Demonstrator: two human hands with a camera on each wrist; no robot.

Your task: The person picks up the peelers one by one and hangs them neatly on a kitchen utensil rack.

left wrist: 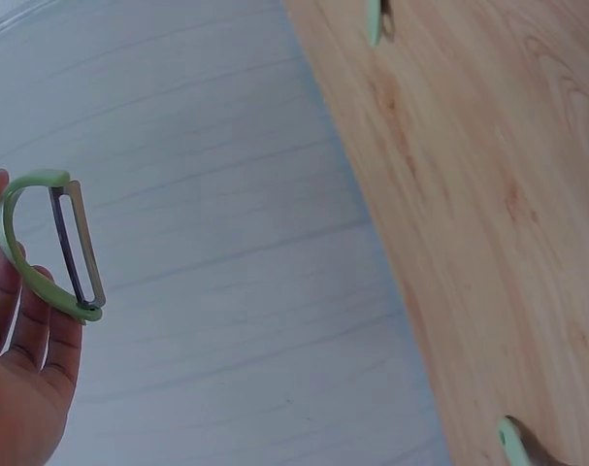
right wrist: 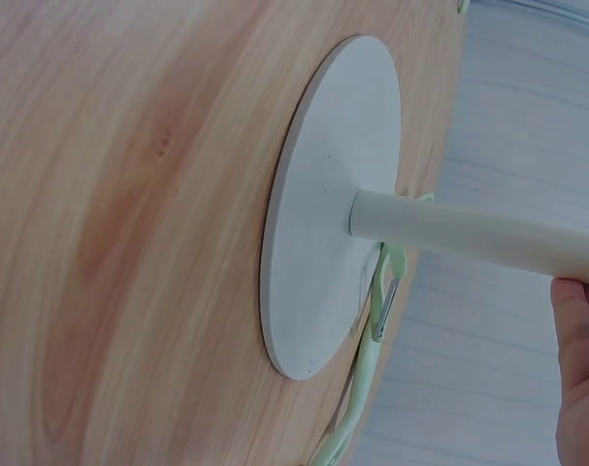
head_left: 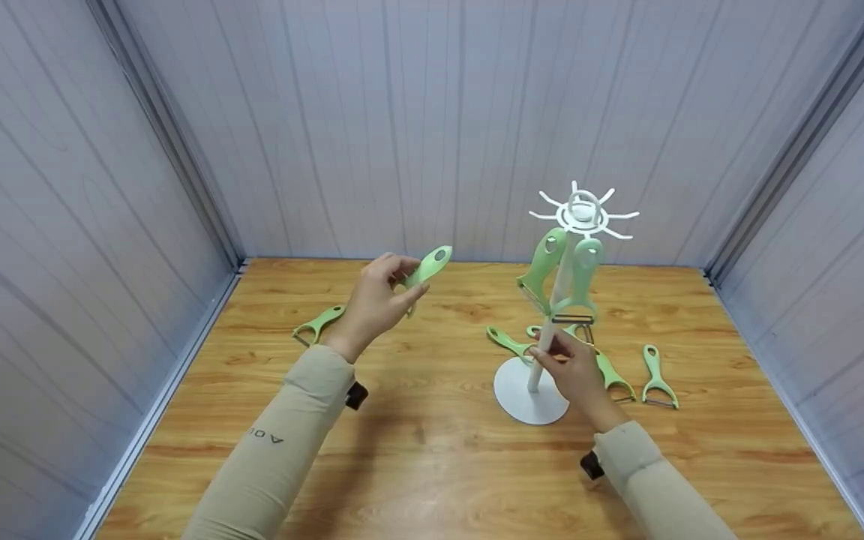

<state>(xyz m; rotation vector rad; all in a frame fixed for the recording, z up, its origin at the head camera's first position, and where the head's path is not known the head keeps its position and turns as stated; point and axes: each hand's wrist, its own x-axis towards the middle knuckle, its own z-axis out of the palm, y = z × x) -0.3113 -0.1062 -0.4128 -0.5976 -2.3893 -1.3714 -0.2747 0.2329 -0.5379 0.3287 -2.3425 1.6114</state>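
My left hand (head_left: 376, 300) holds a light green peeler (head_left: 434, 262) above the table, its handle tilted up and to the right. In the left wrist view the peeler's blade (left wrist: 88, 243) faces away from the fingers. To the right stands a white hanging rack with a round base (head_left: 514, 390) and a ring of hooks (head_left: 583, 214) on top. Two green peelers, one on the left (head_left: 542, 259) and one on the right (head_left: 586, 259), hang from its near hooks. My right hand (head_left: 578, 375) grips the lower part of the rack's pole (right wrist: 469, 231).
One green peeler (head_left: 319, 322) lies on the wooden table (head_left: 432, 465) at the left, partly behind the left forearm. Several more lie around the rack, including one behind its base (head_left: 507, 341) and one at the far right (head_left: 654, 371). Pale panel walls (head_left: 417, 127) enclose the table.
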